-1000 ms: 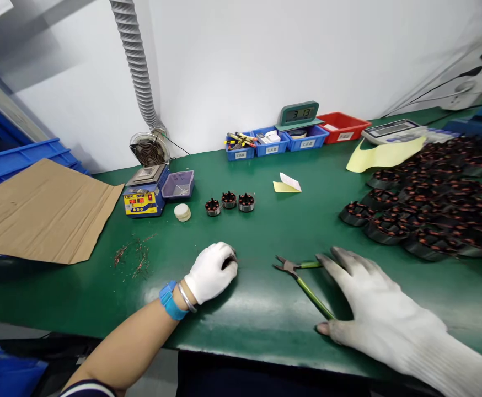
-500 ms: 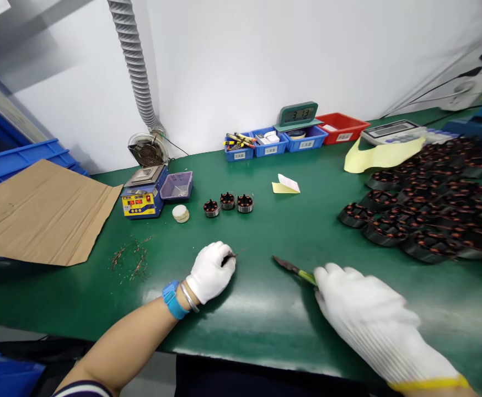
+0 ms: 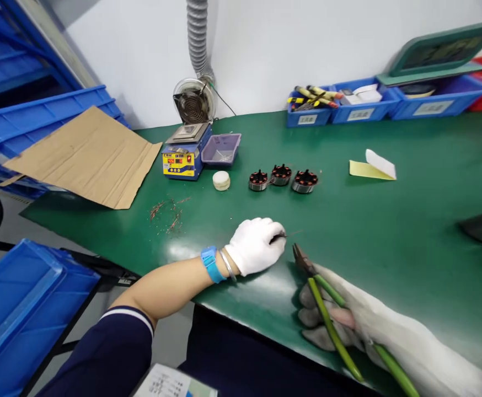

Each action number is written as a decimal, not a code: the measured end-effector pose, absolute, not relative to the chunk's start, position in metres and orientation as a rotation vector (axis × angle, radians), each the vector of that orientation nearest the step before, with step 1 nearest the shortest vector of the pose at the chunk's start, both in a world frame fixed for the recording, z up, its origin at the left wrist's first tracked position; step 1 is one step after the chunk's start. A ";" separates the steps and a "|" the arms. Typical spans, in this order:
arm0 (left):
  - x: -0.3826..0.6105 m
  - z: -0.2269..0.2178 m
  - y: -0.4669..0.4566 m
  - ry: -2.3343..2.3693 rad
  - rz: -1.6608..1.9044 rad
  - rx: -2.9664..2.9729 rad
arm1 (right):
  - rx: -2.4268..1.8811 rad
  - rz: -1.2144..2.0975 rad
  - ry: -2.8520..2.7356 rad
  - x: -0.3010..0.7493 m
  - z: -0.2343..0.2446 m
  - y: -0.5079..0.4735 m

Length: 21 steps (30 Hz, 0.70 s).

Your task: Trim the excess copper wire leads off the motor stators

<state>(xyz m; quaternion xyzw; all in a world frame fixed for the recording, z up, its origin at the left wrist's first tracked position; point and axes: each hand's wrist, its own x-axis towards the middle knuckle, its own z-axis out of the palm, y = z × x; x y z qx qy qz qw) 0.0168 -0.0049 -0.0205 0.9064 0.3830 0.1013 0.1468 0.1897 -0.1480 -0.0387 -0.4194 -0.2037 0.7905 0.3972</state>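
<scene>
Biggest thing here is the smooth green desk (image 3: pixel 390 220); a creased brown cardboard sheet (image 3: pixel 96 154) slants over its left end, then there's a boxy blue-and-yellow machine (image 3: pixel 185 160) with red digits, and a shallow purple plastic tray (image 3: pixel 218 161) right beside it; now the hands, both in white knit gloves; the right hand (image 3: pixel 360 309), low on the right, is turned so you see the fingers loosely curled around the long green-handled cutting pliers (image 3: pixel 328 320), handles a bit apart, tips pointing toward the other glove; the left hand (image 3: pixel 255 246) is near the desk's front edge, fingers bent in tight around a dark little piece (image 3: pixel 280 236), mostly hidden so can't tell what it is tbh; three black-and-copper wound rings (image 3: pixel 281 175) with silvery sides sit beyond that hand, close together; a stubby off-white round block (image 3: pixel 221 180) is to their left; smallest stuff is a messy scatter of copper wire bits (image 3: pixel 176 220) left of the left hand, plus one hair-thin wire end (image 3: pixel 294 232) poking out by its fingers
</scene>
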 end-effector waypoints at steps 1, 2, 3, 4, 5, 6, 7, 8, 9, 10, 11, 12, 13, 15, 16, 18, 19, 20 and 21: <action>0.017 -0.020 -0.005 1.098 0.279 2.613 | -1.093 2.019 -0.482 0.188 -0.035 -0.146; 0.017 -0.019 -0.006 1.090 0.268 2.618 | -1.149 2.030 -0.471 0.188 -0.032 -0.143; 0.017 -0.018 -0.006 1.081 0.258 2.624 | -1.217 2.027 -0.476 0.188 -0.028 -0.140; 0.017 -0.017 -0.006 1.071 0.248 2.629 | -1.286 2.008 -0.491 0.189 -0.025 -0.137; 0.017 -0.017 -0.006 1.065 0.240 2.631 | -1.343 1.977 -0.508 0.189 -0.022 -0.135; 0.017 -0.016 -0.006 1.061 0.234 2.632 | -1.388 1.941 -0.527 0.188 -0.020 -0.133; 0.017 -0.017 -0.006 1.058 0.232 2.632 | -1.420 1.911 -0.542 0.187 -0.018 -0.131; 0.017 -0.017 -0.005 1.055 0.232 2.632 | -1.447 1.879 -0.545 0.185 -0.018 -0.130; 0.016 -0.018 -0.005 1.051 0.235 2.634 | -1.474 1.847 -0.537 0.182 -0.017 -0.129; 0.016 -0.019 -0.005 1.047 0.242 2.636 | -1.500 1.816 -0.522 0.179 -0.016 -0.128; 0.016 -0.019 -0.005 1.042 0.251 2.639 | -1.513 1.798 -0.506 0.176 -0.015 -0.127; 0.016 -0.020 -0.004 1.035 0.259 2.641 | -1.512 1.793 -0.492 0.173 -0.014 -0.126; 0.015 -0.020 -0.004 1.029 0.265 2.643 | -1.499 1.793 -0.490 0.171 -0.012 -0.126; 0.015 -0.021 -0.003 1.022 0.273 2.645 | -1.472 1.808 -0.504 0.170 -0.008 -0.124; 0.015 -0.021 -0.003 1.021 0.272 2.646 | -1.471 1.815 -0.509 0.171 -0.006 -0.124; 0.015 -0.021 -0.003 1.021 0.267 2.645 | -1.492 1.835 -0.534 0.174 -0.004 -0.122; 0.015 -0.022 -0.003 1.020 0.266 2.643 | -1.493 1.860 -0.562 0.175 -0.004 -0.122; 0.015 -0.022 -0.003 1.017 0.265 2.642 | -1.494 1.890 -0.598 0.177 -0.005 -0.121; 0.015 -0.022 -0.004 1.013 0.264 2.639 | -1.499 1.912 -0.637 0.179 -0.006 -0.120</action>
